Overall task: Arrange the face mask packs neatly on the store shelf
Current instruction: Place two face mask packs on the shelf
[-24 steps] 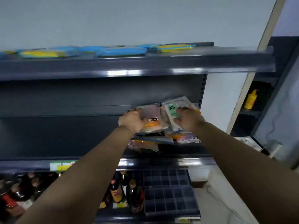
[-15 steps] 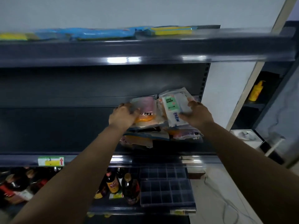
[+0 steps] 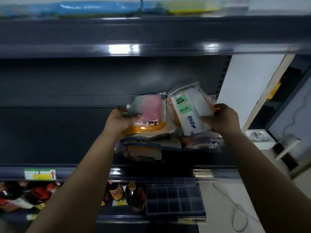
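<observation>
A loose heap of face mask packs [image 3: 151, 145] lies at the right end of the dark middle shelf [image 3: 50, 138]. My left hand [image 3: 119, 121] grips a pink pack [image 3: 149, 110] with an orange strip at its left edge, thumb on top. My right hand [image 3: 222, 119] holds a white pack with a green "FACE MASK" label [image 3: 190, 111], tilted up from the heap. More packs lie under both, partly hidden.
The upper shelf [image 3: 151, 34] carries blue and yellow flat packs [image 3: 101, 9]. Below, dark bottles [image 3: 134, 195] and a black divided tray [image 3: 175, 199] stand on the lower shelf. A price tag [image 3: 40, 174] marks the shelf edge. A white box [image 3: 259, 137] sits at the right.
The view has come closer to the shelf. My right hand has lifted and tilted the white pack; my left hand has taken firmer hold of the pink pack.
</observation>
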Demonstrator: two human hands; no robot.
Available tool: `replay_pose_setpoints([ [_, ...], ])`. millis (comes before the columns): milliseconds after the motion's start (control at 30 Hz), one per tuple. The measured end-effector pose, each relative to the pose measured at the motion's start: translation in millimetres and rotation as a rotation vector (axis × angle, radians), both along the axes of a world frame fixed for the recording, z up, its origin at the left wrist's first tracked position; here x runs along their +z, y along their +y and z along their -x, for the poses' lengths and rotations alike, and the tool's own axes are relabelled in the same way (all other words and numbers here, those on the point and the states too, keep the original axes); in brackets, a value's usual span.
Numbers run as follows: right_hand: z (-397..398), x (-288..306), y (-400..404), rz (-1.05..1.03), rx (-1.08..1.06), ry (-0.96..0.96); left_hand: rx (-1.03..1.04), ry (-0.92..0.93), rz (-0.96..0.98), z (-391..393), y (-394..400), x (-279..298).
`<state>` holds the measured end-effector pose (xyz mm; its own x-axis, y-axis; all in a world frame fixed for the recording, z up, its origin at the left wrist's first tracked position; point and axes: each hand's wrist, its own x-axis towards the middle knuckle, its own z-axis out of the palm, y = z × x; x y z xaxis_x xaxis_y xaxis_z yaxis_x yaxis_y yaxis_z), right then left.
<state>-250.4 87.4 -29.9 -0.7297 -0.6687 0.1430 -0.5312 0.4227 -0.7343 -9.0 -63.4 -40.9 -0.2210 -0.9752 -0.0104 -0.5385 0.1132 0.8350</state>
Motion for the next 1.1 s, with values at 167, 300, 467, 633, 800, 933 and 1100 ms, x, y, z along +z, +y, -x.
replay_pose_setpoints([
  [167,3,0,-1,0.297,0.072,-0.259,0.009,0.103,-0.029,1,-4,-3],
  [300,-2,-2,5,0.526,0.096,-0.521,-0.018,0.186,0.066,-1,-1,-5],
  [467,-7,1,17,0.671,0.088,-0.551,0.033,0.35,0.126,-9,5,-8],
  [633,-19,1,18,0.735,0.119,-0.668,0.099,0.475,0.201,-17,21,-10],
  [800,-52,-9,10,0.772,0.234,-0.736,0.166,0.59,0.273,-40,48,-10],
  [933,-78,-12,8,0.787,0.291,-0.768,0.282,0.614,0.333,-69,67,-8],
  [1100,-119,-9,2,0.752,0.364,-0.84,0.379,0.634,0.363,-112,80,-10],
])
